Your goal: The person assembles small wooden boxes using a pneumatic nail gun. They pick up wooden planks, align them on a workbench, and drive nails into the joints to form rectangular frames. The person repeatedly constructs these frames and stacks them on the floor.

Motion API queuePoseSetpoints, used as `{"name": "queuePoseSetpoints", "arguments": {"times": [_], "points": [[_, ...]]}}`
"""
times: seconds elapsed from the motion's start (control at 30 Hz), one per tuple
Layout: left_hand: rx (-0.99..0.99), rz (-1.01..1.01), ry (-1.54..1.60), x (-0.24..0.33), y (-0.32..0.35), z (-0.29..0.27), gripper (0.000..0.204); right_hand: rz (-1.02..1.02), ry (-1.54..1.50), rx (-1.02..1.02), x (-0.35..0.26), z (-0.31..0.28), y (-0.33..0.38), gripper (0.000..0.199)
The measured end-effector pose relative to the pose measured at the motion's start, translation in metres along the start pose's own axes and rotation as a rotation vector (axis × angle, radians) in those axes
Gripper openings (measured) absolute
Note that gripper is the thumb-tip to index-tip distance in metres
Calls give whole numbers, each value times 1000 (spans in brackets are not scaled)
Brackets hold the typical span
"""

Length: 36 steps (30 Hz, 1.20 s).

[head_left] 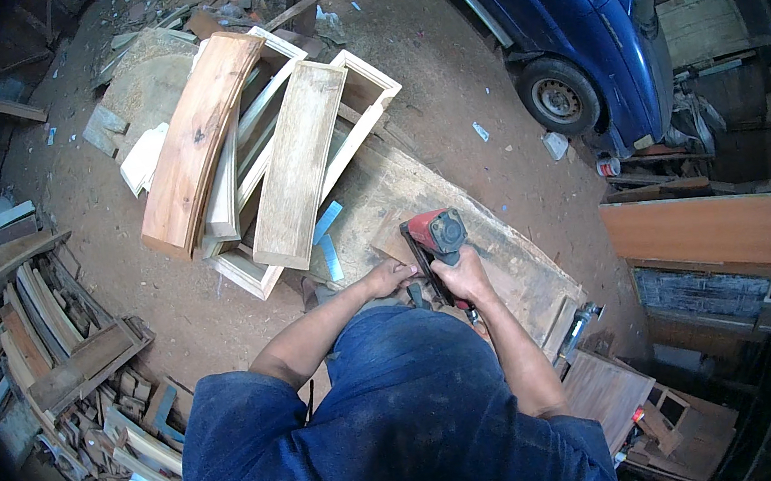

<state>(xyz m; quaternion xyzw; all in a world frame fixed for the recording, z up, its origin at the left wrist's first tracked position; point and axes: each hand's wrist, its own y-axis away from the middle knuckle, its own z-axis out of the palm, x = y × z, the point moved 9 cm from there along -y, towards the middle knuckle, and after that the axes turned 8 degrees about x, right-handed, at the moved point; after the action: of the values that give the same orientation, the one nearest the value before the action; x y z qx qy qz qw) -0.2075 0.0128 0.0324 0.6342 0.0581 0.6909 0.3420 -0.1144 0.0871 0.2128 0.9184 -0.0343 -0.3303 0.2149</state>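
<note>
— Two hands at one tool?
— Confirmed. Right hand [462,275] is clenched around the grip of the red nail gun [437,235]; the gun stands on the bench [510,265], near the middle of the scene, just ahead of the person.
— Left hand [389,278]?
— Fingers curled, pressing on the bench just left of the gun. Whether it grasps anything: cannot tell.
— Surroundings?
— Wooden frames [273,149] are stacked at the bench's far left end. Blue car [588,22] is parked far right. Scrap wood [58,341] lies left on the floor.
</note>
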Motion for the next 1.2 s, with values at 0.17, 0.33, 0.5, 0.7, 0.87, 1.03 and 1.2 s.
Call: {"name": "queuePoseSetpoints", "arguments": {"times": [0.17,0.33,0.5,0.7,0.87,1.03,1.2], "points": [[-18,31,33,4,1,1,42,-10,19,4,-11,-6,0,39],[37,45,37,-2,-2,0,40,-12,9,-2,-7,-5,-1,41],[52,46,71,-14,-7,2,40,60,14,14,-6,-10,-4,39],[1,-41,87,-16,-6,4,45,54,-1,44,5,-8,-19,40],[82,60,72,-15,-4,5,52,44,51,92,6,-21,-14,38],[-23,90,-443,38,14,-3,48,340,-358,231,78,-65,44,15],[192,347,-637,146,25,6,52,454,-502,522,202,-124,116,12]]}}
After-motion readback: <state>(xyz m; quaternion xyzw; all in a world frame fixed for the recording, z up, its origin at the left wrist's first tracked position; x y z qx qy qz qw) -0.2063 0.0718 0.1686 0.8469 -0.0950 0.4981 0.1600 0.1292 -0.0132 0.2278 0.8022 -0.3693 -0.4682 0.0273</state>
